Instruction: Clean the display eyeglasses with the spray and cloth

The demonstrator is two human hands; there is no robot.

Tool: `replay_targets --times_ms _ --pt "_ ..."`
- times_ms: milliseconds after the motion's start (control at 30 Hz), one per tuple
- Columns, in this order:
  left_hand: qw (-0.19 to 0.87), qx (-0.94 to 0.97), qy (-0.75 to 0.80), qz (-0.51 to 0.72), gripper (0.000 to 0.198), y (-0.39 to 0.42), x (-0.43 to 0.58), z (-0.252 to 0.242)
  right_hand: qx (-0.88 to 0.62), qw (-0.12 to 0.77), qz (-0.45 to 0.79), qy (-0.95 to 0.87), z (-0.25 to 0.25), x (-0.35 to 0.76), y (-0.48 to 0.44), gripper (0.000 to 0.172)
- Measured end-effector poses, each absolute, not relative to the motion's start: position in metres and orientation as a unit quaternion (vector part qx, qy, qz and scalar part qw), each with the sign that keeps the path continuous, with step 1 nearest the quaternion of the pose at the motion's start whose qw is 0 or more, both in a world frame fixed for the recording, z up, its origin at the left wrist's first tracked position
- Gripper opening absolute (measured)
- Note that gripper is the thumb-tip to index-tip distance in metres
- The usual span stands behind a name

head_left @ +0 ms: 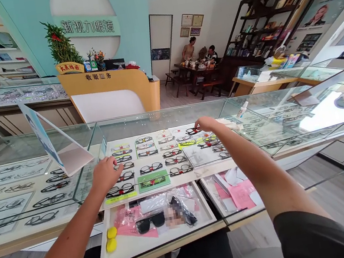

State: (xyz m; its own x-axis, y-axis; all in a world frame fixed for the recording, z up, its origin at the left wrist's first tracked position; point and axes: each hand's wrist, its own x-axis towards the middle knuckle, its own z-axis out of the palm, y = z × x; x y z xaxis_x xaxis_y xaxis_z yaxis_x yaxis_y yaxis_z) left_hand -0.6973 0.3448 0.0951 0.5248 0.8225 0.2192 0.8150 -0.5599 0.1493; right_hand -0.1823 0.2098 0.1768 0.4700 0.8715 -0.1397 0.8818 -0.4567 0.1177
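Note:
My right hand point(207, 124) reaches over the display case and its fingers are closed on a pair of dark-framed eyeglasses point(191, 131) with a red tag, at the back of the rows. My left hand point(107, 171) is at the left end of the same rows, beside another pair of eyeglasses point(127, 165). Its fingers are loosely curled, the thumb is apart, and I see nothing in it. Between the hands lie several tagged frames, including black eyeglasses point(151, 167) and a pair on a green box point(154, 186).
A pulled-out drawer point(127, 254) below holds bagged sunglasses point(150, 223) and two yellow round cases point(111, 245). Glass panes point(89, 169) divide the counter. A folded display card point(73, 156) stands left; a spray bottle point(242, 109) stands right. Two people sit at a far table point(193, 67).

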Motion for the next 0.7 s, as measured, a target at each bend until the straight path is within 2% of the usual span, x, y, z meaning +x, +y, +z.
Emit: replay_targets --times_ms 300,367,433,500,533,700 --pt "0.007 0.869 0.477 0.132 0.028 0.347 -0.698 0.092 0.85 0.025 -0.044 0.525 0.201 -0.221 0.191 0.044" --pt "0.009 0.87 0.475 0.13 0.028 0.347 -0.698 0.092 0.823 -0.001 -0.074 0.564 0.21 -0.248 0.177 0.042" --pt "0.009 0.87 0.476 0.129 0.027 0.347 -0.698 0.091 0.75 -0.036 -0.171 0.638 0.21 -0.284 0.155 0.039" --pt "0.006 0.869 0.478 0.131 0.027 0.346 -0.698 0.09 0.628 -0.035 -0.301 0.717 0.198 -0.325 0.129 0.032" --pt "0.004 0.868 0.479 0.131 0.027 0.346 -0.698 0.09 0.583 -0.011 -0.321 0.746 0.187 -0.345 0.116 0.026" --pt "-0.001 0.869 0.479 0.122 0.028 0.343 -0.698 0.093 0.552 0.105 -0.186 0.806 0.096 -0.395 0.089 0.023"
